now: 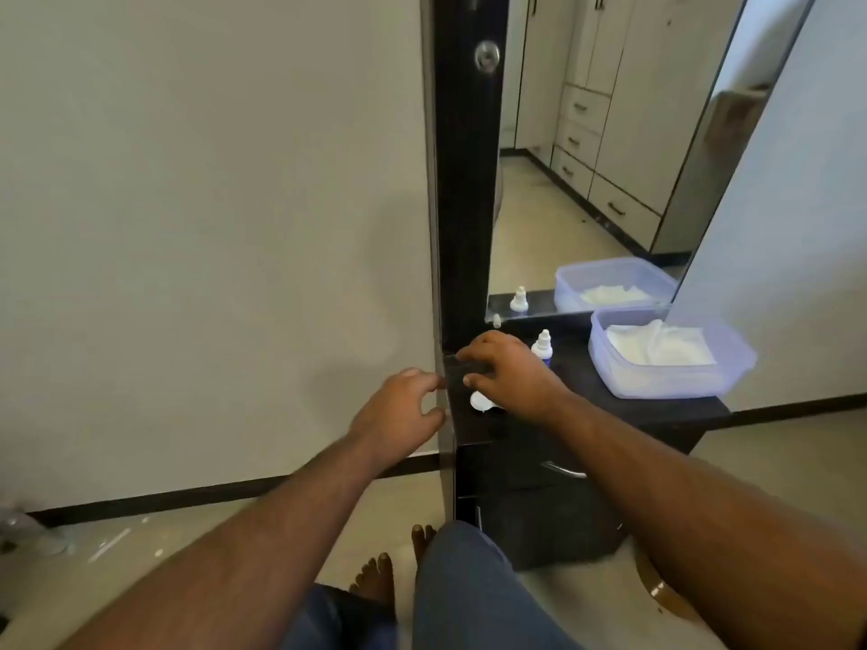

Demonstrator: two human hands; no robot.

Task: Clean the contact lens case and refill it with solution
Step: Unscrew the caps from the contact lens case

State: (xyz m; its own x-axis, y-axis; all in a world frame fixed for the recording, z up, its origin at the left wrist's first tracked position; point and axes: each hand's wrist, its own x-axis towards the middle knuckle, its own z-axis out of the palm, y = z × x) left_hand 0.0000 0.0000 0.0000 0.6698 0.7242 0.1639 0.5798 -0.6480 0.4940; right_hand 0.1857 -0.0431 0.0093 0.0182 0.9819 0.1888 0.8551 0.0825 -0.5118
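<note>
On the dark dresser top (657, 410), near its front left corner: one contact lens case (481, 402), white, only partly visible beneath the person's right hand (509, 375). Whether its caps are on or off cannot be told.

Right hand: held palm-down over the case, fingers spread and loosely bent toward the left edge of the top. Whether it touches the case cannot be told; it grips nothing that shows.

Left hand (399, 410): just off the dresser's left edge, in the air, fingers loosely curled with thumb and forefinger apart, holding nothing.

Solution bottle (543, 347): small, white nozzle, blue-labelled body, upright just behind the right hand; untouched.

Plastic container (732, 363): translucent, lidless, at the right of the top, well apart from the case, with white tissue (657, 347) lying inside.

Mirror (610, 157): dark-framed, behind, reflecting bottle and container.

Step in hand, by judgement: the very start, both hands reaching for the case; no cleaning or refilling looks done. Next move calls for closing the fingers on the case, steadying it with one hand while the other unscrews a cap.
</note>
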